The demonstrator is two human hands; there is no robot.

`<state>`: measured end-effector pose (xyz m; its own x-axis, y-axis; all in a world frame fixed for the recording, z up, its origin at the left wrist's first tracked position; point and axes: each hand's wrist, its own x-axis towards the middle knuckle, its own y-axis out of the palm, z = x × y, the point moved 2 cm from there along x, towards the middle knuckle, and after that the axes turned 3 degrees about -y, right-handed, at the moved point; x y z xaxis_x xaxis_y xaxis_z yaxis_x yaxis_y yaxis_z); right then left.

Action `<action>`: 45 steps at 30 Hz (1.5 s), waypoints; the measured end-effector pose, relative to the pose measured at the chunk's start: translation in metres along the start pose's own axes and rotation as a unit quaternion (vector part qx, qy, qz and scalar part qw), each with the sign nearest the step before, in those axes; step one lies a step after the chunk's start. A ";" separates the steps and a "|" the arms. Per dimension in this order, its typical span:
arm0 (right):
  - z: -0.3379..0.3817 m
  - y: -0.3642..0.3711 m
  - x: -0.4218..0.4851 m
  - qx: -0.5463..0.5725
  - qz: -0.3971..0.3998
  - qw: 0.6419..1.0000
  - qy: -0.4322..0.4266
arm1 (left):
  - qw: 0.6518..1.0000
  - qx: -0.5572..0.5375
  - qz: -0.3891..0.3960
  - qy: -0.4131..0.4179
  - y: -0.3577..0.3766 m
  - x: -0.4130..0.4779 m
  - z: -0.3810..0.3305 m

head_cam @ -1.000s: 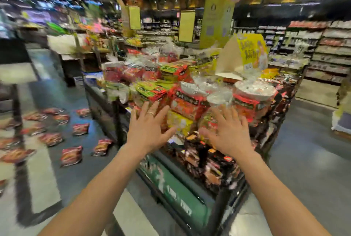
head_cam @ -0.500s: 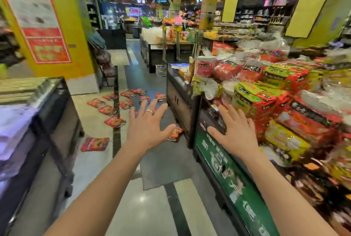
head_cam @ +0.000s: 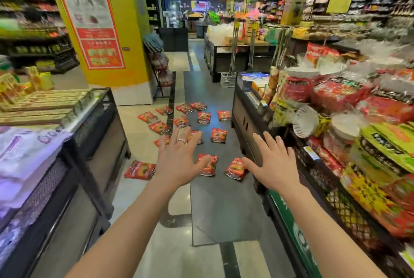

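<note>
Both of my arms stretch forward over a supermarket aisle. My left hand point(head_cam: 179, 161), with a ring on one finger, has its fingers spread and holds nothing. My right hand point(head_cam: 274, 163) is likewise spread and empty. Several red snack packets point(head_cam: 219, 134) lie scattered on the aisle floor ahead of my hands; the nearest ones point(head_cam: 235, 168) lie between and just beyond my fingers in the picture, well below them. One packet point(head_cam: 140, 169) lies by the left stand's foot.
A black display stand point(head_cam: 248, 107) piled with red, green and yellow packaged goods lines the right side. Another black stand point(head_cam: 94, 143) with flat boxes and pale bags is on the left. A yellow pillar point(head_cam: 116, 31) with a red poster stands behind it. More counters block the aisle's far end.
The view has swung left from the right-hand display stand to the aisle, bringing the scattered packets into the middle. Both hands stay spread and empty, held out in front.
</note>
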<state>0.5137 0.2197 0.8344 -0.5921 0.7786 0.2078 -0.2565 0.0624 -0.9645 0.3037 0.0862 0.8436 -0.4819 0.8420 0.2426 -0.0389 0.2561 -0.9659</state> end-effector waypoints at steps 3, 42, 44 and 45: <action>-0.007 0.012 0.057 0.006 0.003 1.000 -0.020 | 1.000 0.014 0.009 -0.008 0.016 0.053 -0.002; -0.145 0.358 0.575 0.060 0.242 0.959 0.134 | 0.951 -0.029 0.303 0.046 0.413 0.609 0.006; -0.162 0.391 0.602 0.079 0.265 0.951 0.135 | 0.946 -0.025 0.321 0.030 0.443 0.634 -0.001; -0.168 0.403 0.612 0.083 0.274 0.949 0.133 | 0.944 -0.023 0.327 0.026 0.453 0.644 -0.003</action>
<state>0.1758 0.8263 0.5454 -0.4629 0.7968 -0.3884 -0.0961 -0.4807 -0.8716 -0.0218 0.7454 0.5626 -0.3461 0.8493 -0.3986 0.2901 -0.3071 -0.9064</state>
